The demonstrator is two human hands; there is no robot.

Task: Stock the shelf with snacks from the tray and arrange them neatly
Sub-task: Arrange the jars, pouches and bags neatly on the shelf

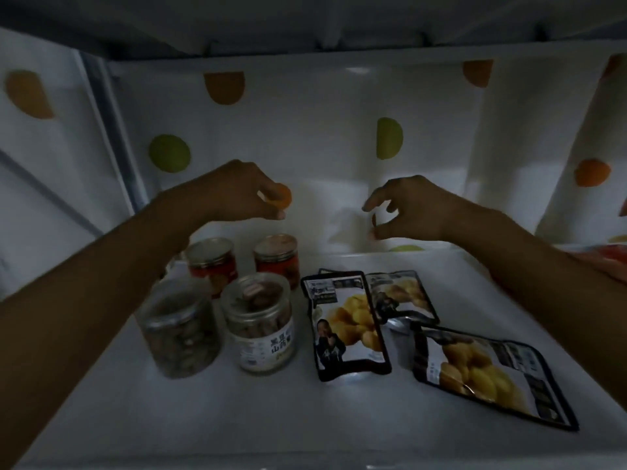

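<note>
On the white shelf floor (pixel 237 412) two red-labelled jars (pixel 276 257) stand at the back left. In front of them are a clear jar of brown snacks (pixel 179 334) and a clear jar with a white label (pixel 263 330). Three black pouches showing yellow snacks lie flat to the right: one in the middle (pixel 344 325), one behind it (pixel 402 296), one skewed at the front right (pixel 488 373). My left hand (pixel 237 189) hovers above the back jars, fingers loosely curled, holding nothing. My right hand (pixel 407 208) hovers over the back of the shelf, fingers relaxed and empty.
The back and side walls (pixel 305 130) are lined with white sheet printed with orange and green dots. The shelf above (pixel 305 22) hangs close overhead. Something red (pixel 604 259) shows at the right edge, beyond my right forearm. The light is dim.
</note>
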